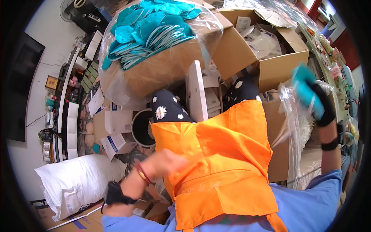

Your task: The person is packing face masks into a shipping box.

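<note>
My left hand [168, 161], bare and smeared by motion, hovers over the orange apron [224, 154] on my lap. Its fingers look bunched, but whether they hold anything is hidden. Off to the right, my right hand [315, 96] is raised beside a clear plastic bag [293, 135]. A teal and black covering, seemingly a work glove, wraps it; blur hides its fingers and any grip. Between my knees a white flat panel [198, 92] stands upright beside a box of pale packets [211, 100]. Ahead, teal cup-shaped pieces, apparently masks [162, 25], fill a plastic-lined carton [166, 69].
An open carton [280, 73] with clear plastic packets stands at the far right. Left of my knees are a dark round bin [143, 127] and small white cartons [116, 143]. A stuffed white sack [77, 181] lies at lower left, near a long white cabinet [72, 131].
</note>
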`<move>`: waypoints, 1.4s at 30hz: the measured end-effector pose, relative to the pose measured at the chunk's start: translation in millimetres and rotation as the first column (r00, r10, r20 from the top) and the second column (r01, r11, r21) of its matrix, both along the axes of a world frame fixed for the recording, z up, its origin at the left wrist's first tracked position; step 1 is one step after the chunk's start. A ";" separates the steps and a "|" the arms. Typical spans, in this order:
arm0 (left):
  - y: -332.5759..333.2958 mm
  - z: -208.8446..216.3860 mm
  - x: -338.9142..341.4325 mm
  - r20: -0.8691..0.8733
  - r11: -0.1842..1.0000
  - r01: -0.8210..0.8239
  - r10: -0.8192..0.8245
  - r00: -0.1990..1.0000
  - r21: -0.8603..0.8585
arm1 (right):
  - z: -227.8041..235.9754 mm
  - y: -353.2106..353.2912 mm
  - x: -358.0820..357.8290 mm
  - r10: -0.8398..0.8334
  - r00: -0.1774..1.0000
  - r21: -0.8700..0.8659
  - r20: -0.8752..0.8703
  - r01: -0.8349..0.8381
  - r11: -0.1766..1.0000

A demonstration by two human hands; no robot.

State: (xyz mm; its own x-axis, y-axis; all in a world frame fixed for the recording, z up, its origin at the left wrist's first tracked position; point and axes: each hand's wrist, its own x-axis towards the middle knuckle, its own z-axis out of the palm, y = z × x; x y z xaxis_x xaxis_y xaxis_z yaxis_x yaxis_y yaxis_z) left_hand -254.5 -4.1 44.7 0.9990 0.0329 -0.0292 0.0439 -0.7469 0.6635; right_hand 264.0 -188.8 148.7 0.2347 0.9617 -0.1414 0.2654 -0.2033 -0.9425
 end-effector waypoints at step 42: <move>-7.3 7.6 192.3 -0.189 0.367 -0.438 0.549 0.814 -0.821 | -75.7 79.1 -135.2 -0.305 0.776 -0.093 -0.552 0.306 0.948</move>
State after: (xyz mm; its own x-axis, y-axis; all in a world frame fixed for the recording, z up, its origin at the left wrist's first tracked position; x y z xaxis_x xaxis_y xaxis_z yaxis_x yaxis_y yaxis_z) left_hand -62.2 -11.4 52.3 0.8099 0.5391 -0.2311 0.1092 0.2485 0.9624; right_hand 128.8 -109.7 73.0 0.3983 0.8535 -0.3359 -0.3757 -0.1823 -0.9086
